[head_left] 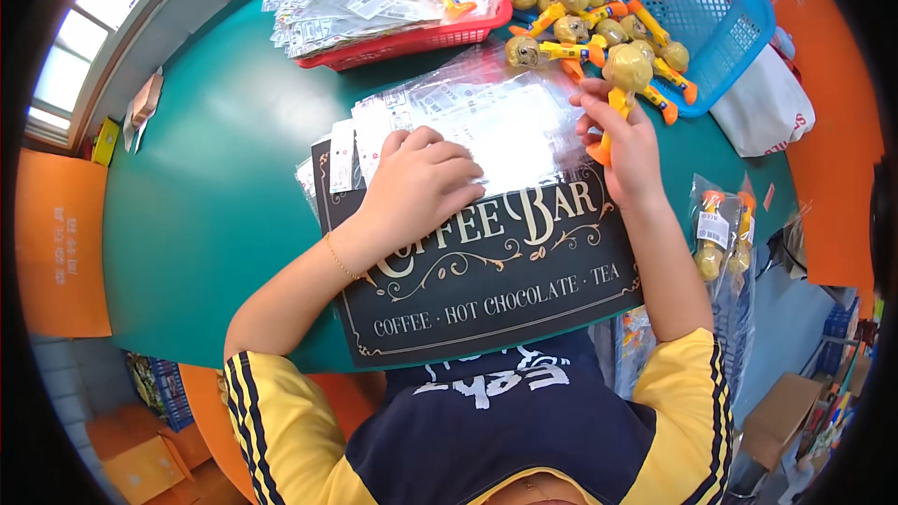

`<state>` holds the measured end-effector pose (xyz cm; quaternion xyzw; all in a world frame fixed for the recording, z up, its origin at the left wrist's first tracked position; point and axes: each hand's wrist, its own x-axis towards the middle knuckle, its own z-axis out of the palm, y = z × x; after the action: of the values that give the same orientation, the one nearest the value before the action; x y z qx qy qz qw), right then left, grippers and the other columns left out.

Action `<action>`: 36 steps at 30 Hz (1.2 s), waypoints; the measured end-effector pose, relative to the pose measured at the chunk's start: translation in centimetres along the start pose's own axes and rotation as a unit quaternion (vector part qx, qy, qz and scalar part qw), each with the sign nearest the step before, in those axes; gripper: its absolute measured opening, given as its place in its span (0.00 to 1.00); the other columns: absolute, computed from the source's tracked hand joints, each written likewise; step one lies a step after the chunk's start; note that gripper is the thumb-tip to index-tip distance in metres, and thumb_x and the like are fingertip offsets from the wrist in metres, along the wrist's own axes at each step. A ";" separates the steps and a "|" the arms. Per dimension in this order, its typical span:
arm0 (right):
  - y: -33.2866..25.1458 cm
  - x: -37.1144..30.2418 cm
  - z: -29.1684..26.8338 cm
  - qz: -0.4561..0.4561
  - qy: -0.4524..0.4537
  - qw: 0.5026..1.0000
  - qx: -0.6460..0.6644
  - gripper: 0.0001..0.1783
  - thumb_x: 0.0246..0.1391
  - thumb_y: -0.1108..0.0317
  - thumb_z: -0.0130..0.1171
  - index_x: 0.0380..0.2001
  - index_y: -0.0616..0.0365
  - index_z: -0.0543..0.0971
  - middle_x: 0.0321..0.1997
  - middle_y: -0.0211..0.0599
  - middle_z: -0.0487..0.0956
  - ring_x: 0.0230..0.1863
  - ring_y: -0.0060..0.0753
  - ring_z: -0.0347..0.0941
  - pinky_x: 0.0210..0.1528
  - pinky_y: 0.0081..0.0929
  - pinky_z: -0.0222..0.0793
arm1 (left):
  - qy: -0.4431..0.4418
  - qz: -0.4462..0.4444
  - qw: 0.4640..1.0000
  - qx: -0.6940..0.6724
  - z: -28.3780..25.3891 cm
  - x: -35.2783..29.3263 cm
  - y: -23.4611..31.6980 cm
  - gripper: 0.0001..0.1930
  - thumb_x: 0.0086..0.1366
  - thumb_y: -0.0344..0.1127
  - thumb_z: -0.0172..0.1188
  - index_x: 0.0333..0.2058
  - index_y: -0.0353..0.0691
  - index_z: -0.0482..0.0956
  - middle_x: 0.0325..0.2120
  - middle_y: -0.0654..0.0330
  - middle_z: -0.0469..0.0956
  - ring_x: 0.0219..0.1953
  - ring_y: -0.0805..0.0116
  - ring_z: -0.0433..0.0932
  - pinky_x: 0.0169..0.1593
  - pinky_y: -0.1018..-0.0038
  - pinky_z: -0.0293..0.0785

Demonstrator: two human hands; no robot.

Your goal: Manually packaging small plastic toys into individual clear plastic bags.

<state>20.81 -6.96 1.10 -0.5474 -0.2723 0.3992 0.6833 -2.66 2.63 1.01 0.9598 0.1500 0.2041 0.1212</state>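
My right hand (pixel 631 151) grips a toy with a round gold head (pixel 627 67) by its yellow-orange handle, the head pointing up and away from me. Flat on a stack of clear plastic bags (pixel 510 117) rests my left hand (pixel 421 168), palm down, fingers loosely spread. The bags have printed cards in or under them. Beneath the stack lies a black placemat (pixel 496 304) with light lettering. Beyond my right hand, several more gold-headed toys (pixel 571 30) are heaped at the blue basket, some spilling over its near edge.
A blue plastic basket (pixel 734 28) is tipped toward me at the far right. At the back, a red basket (pixel 402 54) holds piled bags and cards, with one bagged toy on top. Bagged toys (pixel 713 234) hang at the right edge of the green table (pixel 206 215).
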 end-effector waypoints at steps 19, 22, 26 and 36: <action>2.0 -1.3 1.9 0.126 -0.265 0.943 -0.157 0.18 0.58 0.63 0.54 0.48 0.62 0.73 0.39 0.33 0.79 0.35 0.18 0.75 0.38 0.15 0.67 | 0.000 0.011 0.999 -0.039 -0.1 0.1 2.3 0.13 0.54 0.34 0.62 0.39 0.41 0.77 0.35 0.59 0.75 0.38 0.60 0.72 0.43 0.68 0.69; 1.7 -1.2 2.2 0.148 -0.254 0.940 -0.173 0.18 0.59 0.62 0.53 0.48 0.62 0.73 0.40 0.34 0.79 0.35 0.18 0.75 0.36 0.14 0.67 | -0.016 0.000 1.000 0.013 0.4 0.4 1.3 0.17 0.55 0.37 0.61 0.44 0.42 0.74 0.38 0.59 0.74 0.40 0.60 0.70 0.46 0.66 0.67; 1.4 -1.0 1.7 0.158 -0.253 0.936 -0.189 0.19 0.59 0.61 0.53 0.49 0.62 0.73 0.41 0.34 0.79 0.33 0.18 0.76 0.35 0.14 0.67 | -0.076 -0.022 0.997 -0.011 0.0 0.7 0.8 0.15 0.52 0.37 0.64 0.39 0.41 0.75 0.32 0.59 0.72 0.37 0.59 0.70 0.43 0.67 0.67; 0.9 -0.8 2.1 0.097 -0.291 0.923 -0.232 0.18 0.57 0.61 0.55 0.46 0.62 0.73 0.36 0.33 0.80 0.29 0.16 0.75 0.31 0.15 0.68 | -0.073 0.000 0.991 -0.113 -0.6 0.8 0.1 0.04 0.49 0.29 0.63 0.25 0.41 0.76 0.35 0.62 0.73 0.39 0.60 0.69 0.44 0.69 0.68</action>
<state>18.43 -6.47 0.83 -0.5739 -0.4897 0.5307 0.3863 -2.19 2.88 1.92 0.9523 0.1168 0.1494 0.2391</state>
